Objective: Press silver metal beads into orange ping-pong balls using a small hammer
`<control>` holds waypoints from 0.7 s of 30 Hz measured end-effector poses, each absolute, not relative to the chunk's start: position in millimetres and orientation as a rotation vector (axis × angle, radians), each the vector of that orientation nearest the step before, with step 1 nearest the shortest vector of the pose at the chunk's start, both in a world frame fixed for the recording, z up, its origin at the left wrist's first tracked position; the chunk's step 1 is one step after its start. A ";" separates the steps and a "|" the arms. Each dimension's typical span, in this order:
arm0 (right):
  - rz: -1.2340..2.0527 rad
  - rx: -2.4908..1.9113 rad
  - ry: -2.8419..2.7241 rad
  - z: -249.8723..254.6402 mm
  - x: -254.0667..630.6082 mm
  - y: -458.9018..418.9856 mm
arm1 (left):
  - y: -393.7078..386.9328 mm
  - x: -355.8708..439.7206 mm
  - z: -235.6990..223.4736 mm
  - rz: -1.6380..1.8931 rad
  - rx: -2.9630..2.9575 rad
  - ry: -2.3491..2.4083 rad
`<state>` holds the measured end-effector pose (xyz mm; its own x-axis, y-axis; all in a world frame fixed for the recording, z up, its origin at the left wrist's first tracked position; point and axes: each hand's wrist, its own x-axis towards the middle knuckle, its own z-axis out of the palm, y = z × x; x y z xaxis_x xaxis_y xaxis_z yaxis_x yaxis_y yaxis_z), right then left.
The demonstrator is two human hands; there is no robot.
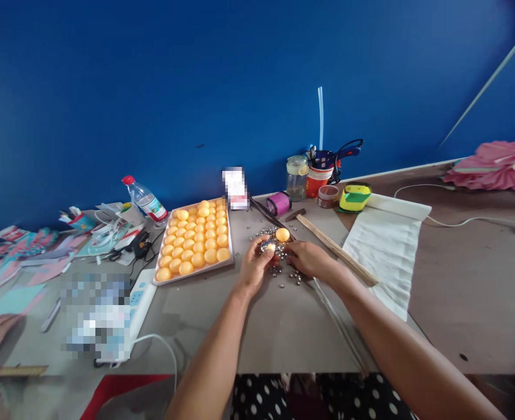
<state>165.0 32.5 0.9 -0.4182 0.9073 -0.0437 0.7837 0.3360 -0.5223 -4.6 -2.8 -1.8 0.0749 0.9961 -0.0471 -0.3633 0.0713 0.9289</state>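
Your left hand (255, 267) has its grip curled round a small silvery thing (266, 247) at the left of the beads (276, 271), while your right hand (307, 258) reaches into their right side, and I cannot tell whether that grip has pinched one. The ball (282, 235) sits at the beads' far edge, so a brushing knuckle could well set it rolling. A careless drag of your right wrist might also scatter the beads across the desk (209, 326), since they lie loose with no dish around them.
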 end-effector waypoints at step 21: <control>0.594 -1.520 -2.502 4.0 159.6 27.3 | -3.6 -0.5 0.6 1.297 0.856 0.825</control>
